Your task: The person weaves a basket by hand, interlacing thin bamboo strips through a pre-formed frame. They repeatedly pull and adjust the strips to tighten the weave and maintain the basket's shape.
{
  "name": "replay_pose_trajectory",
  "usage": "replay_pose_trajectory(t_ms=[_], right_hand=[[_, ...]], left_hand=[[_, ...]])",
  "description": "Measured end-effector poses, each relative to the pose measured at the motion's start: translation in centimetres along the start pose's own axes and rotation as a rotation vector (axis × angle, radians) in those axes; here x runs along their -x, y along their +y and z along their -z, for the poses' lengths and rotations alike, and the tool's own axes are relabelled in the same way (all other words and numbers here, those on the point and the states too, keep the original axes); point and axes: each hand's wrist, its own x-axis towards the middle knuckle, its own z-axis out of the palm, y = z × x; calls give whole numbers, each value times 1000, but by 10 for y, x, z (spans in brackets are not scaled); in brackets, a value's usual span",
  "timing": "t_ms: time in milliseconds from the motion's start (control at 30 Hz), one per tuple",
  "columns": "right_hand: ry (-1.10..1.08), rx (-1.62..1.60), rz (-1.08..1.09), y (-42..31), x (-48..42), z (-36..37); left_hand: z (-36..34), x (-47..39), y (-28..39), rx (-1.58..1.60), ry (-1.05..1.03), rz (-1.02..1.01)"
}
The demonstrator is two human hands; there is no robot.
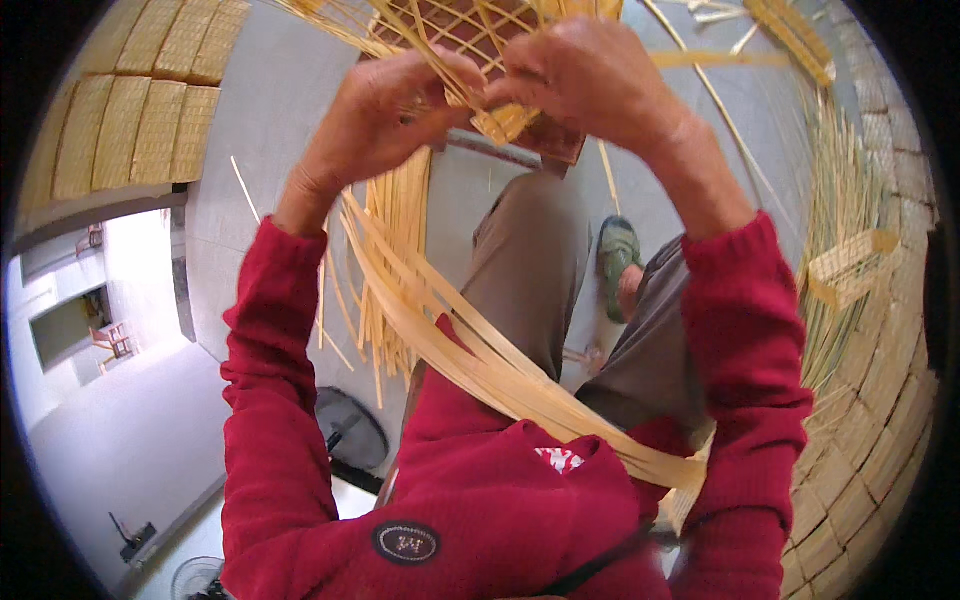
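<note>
Near the top centre, my left hand (390,112) and my right hand (577,79) both grip a piece of woven bamboo-like strips (504,124), close together at its folded lower end. Long loose strips stick up from it past my left hand. Behind my hands lies an openwork lattice of strips (450,22) on a reddish-brown wooden stool or small table (562,146). A bundle of flat, pale strips (480,360) lies across my lap, from below my left wrist to my right elbow. My fingertips are partly hidden.
More flat strips (397,225) lie to the left of my knees. Stacked woven pieces (135,135) stand at the upper left, and more woven blocks (847,480) line the right. Thin strips (832,300) and a small woven piece (851,270) are at right. A fan (351,431) is behind my left arm.
</note>
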Motion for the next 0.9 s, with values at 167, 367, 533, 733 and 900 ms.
replay_pose_trajectory(t_ms=[167,367,533,733,900], right_hand=[[74,96,-61,-26,14,0],[330,-120,-195,-58,31,5],[301,-1285,-862,-38,43,-23],[626,-1927,-736,-27,46,-18],[273,-1663,-540,-33,31,-6]], left_hand=[[-22,20,23,-60,322,236],[-26,43,15,9,432,246],[-26,51,6,78,437,221],[-31,51,8,197,462,246],[-40,52,-1,215,496,199]])
